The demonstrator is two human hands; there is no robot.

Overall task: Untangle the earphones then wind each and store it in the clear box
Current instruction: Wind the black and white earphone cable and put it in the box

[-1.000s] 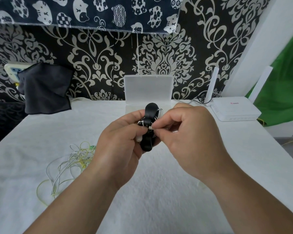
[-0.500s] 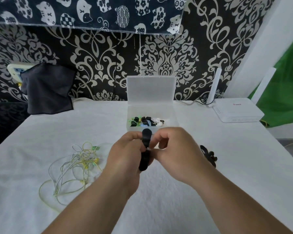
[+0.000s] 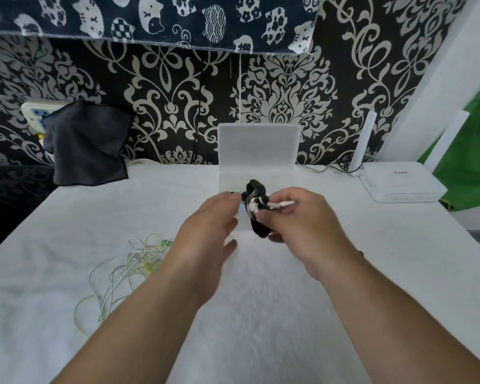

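Our right hand (image 3: 297,225) pinches a wound bundle (image 3: 257,209) of earphones, pale cord bound by a black strap. The thumb is under it and the fingers curl over its top, holding it up off the tabletop (image 3: 261,314). Our left hand (image 3: 205,234) sits just beside the bundle on its left, fingers relaxed and gripping nothing; blur hides whether its fingertips touch the bundle. Just beyond both hands stands the clear box (image 3: 257,151), its lid raised upright and its tray partly hidden behind the bundle and our knuckles. We make out specks of green and black inside it near our left fingertips. To the left of our left wrist a loose tangle (image 3: 133,261) of white and yellow-green earphones lies on the tabletop. Far beyond our left hand a dark cloth (image 3: 86,145) drapes at the wall. Beyond our right hand, well apart, a white router (image 3: 399,184) lies flat.
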